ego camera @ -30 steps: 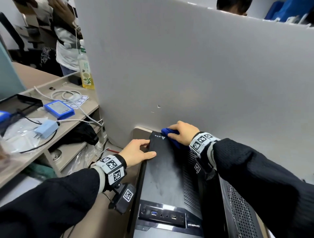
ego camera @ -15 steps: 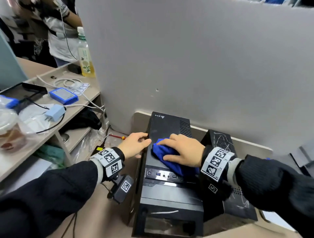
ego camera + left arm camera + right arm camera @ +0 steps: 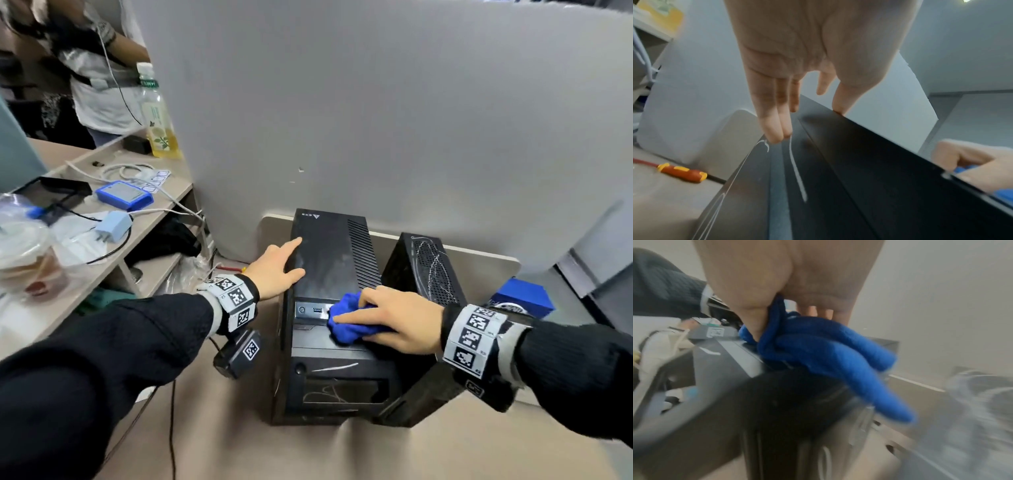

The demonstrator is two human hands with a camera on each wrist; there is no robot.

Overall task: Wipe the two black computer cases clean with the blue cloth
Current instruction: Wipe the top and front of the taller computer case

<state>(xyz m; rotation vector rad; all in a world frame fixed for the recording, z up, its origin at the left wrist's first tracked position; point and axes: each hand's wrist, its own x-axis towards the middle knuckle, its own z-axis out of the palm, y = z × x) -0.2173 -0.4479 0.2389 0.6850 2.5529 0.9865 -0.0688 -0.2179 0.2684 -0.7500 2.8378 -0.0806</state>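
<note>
Two hands share the work on the nearer of the two black cases. The left hand [image 3: 275,270] lies flat with fingers straight and spread on the left edge of the taller case [image 3: 327,260], bracing it; it should keep that downward press so the tower does not slide on the floor. Further right, the right hand [image 3: 394,320] has its fingers curled over the bunched blue cloth [image 3: 349,322], pressing it on the front lip by the port strip. For a good wipe, I judge the cloth wants spreading flatter, with strokes running along the panel and into the ledge. The second case [image 3: 426,270], scratched and leaning just beside, looks not yet wiped. Compared with a second ago, the cloth has travelled from the rear corner of the top to the front edge, and the left hand has stayed on the left rim.
</note>
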